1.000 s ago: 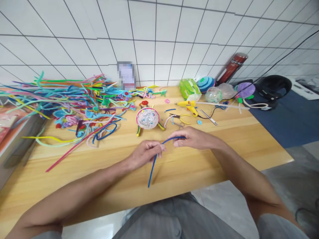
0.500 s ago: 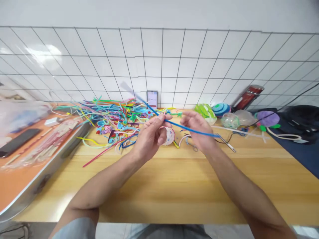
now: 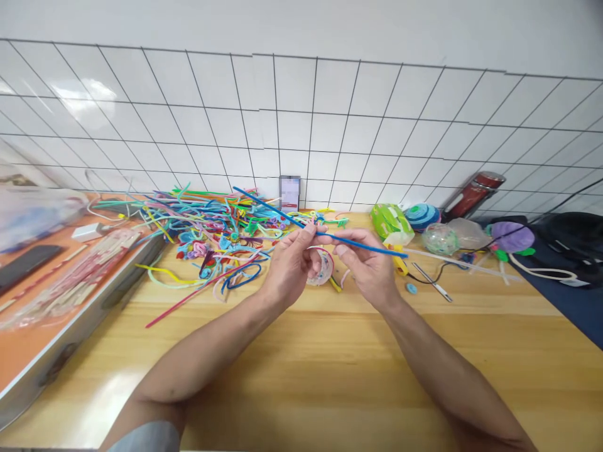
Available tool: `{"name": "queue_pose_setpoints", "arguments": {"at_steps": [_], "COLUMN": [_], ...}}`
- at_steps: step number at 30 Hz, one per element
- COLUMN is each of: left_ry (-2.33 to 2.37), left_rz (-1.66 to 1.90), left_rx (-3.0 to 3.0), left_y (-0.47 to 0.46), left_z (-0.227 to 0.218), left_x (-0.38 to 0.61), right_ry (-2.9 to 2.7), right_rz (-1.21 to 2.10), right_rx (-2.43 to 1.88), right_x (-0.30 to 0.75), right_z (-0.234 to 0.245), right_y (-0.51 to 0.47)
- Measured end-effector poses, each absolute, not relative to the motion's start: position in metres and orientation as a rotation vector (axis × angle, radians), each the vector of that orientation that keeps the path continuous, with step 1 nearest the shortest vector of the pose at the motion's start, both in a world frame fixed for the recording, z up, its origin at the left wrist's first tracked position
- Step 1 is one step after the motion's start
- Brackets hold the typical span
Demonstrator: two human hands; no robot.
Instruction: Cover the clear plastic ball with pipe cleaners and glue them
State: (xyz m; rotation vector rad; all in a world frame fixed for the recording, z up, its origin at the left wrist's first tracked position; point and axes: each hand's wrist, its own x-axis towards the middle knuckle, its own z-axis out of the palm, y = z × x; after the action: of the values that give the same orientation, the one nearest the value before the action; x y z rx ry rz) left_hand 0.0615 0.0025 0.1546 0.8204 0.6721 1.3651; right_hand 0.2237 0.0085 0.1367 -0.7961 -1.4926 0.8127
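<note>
A blue pipe cleaner (image 3: 348, 241) slants across both my hands, its far end up to the left and its near end down to the right. My left hand (image 3: 289, 263) pinches it near the middle between thumb and fingers. My right hand (image 3: 372, 267) is closed around it just to the right, fingertips close to the left ones; part of the grip is hidden. Behind my hands sits a small round container (image 3: 324, 271) with speckled contents, partly covered. To the left lies a big heap of coloured pipe cleaners (image 3: 221, 213), with a red pipe cleaner (image 3: 181, 303) sticking out toward me.
A phone (image 3: 289, 191) leans against the tiled wall. On the right are a green packet (image 3: 392, 221), a blue striped ball (image 3: 421, 216), a red flask (image 3: 475, 194), a pen-like tool (image 3: 432, 282) and a small blue disc (image 3: 411, 288). An orange-lined tray (image 3: 28, 339) stands left.
My right hand has come in from the right, from open and blurred to closed at the blue pipe cleaner. The left hand keeps its pinch. The view has shifted slightly.
</note>
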Motion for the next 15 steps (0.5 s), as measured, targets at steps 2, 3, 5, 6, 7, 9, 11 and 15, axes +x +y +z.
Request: {"name": "queue_pose_setpoints", "arguments": {"at_steps": [2, 3, 5, 6, 7, 9, 11, 15], "left_ry": [0.693, 0.701, 0.701, 0.693, 0.684, 0.677, 0.689, 0.716], "left_rz": [1.338, 1.325, 1.315, 1.32, 1.336, 1.387, 1.433, 1.431], "left_rx": [0.788, 0.78, 0.784, 0.794, 0.802, 0.807, 0.799, 0.804], "left_y": [0.006, 0.006, 0.007, 0.008, 0.009, 0.012, 0.016, 0.019], "left_z": [0.153, 0.152, 0.149, 0.148, 0.148, 0.147, 0.148, 0.147], "left_x": [0.062, 0.062, 0.064, 0.064, 0.065, 0.064, 0.062, 0.061], "right_ry": [-1.506, -1.491, -1.442, -1.409, -1.375, -1.317, -1.294, -1.362], "right_rz": [0.825, 0.835, 0.858, 0.865, 0.869, 0.872, 0.874, 0.898], "right_rx": [-0.821, -0.829, -0.84, -0.841, -0.835, -0.813, -0.792, -0.808], "right_x": [0.225, 0.226, 0.229, 0.232, 0.234, 0.241, 0.246, 0.245], "right_z": [0.134, 0.134, 0.133, 0.134, 0.134, 0.135, 0.136, 0.136], "right_y": [0.011, 0.013, 0.017, 0.02, 0.023, 0.027, 0.029, 0.028]}}
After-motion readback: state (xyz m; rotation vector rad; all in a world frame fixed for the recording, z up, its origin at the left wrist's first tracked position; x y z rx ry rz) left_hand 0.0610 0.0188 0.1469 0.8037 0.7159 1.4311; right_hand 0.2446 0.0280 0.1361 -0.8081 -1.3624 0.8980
